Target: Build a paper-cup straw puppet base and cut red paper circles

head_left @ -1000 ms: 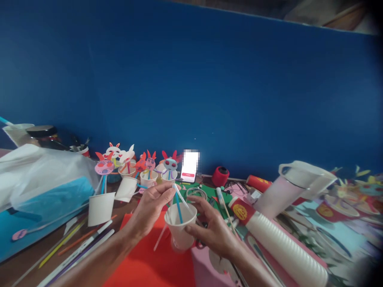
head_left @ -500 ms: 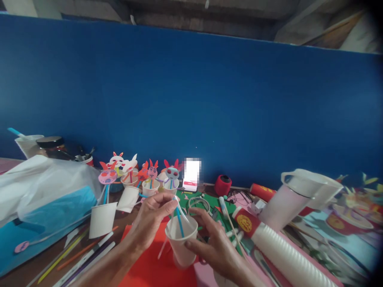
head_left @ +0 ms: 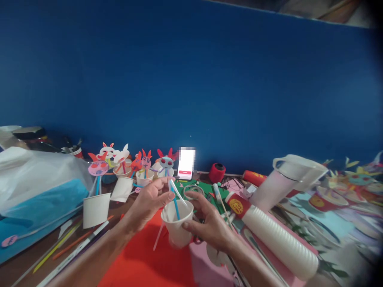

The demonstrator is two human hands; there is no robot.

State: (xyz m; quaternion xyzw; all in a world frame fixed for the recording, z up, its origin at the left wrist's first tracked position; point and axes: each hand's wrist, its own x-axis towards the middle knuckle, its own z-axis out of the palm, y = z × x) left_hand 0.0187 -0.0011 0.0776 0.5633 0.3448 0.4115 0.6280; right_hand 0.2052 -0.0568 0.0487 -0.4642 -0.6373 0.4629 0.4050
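A white paper cup stands slightly tilted above a red paper sheet. My right hand grips it from the right, thumb on the near side and fingers round the back. Inside the cup are a blue straw and a white straw, both leaning. My left hand pinches the straws' upper ends between thumb and index finger. Just left of the cup, a thin pale strip slants down over the red sheet.
Paper animal figures on straws, such as a pink one, stand in cups at the back left. A lit phone leans near the blue wall. To the right lie a stack of cups and a white pitcher. Several straws and pens lie at left.
The view has tilted down and turned slightly right, so everything sits higher and further left in the picture. Both hands keep their hold on the cup and straws.
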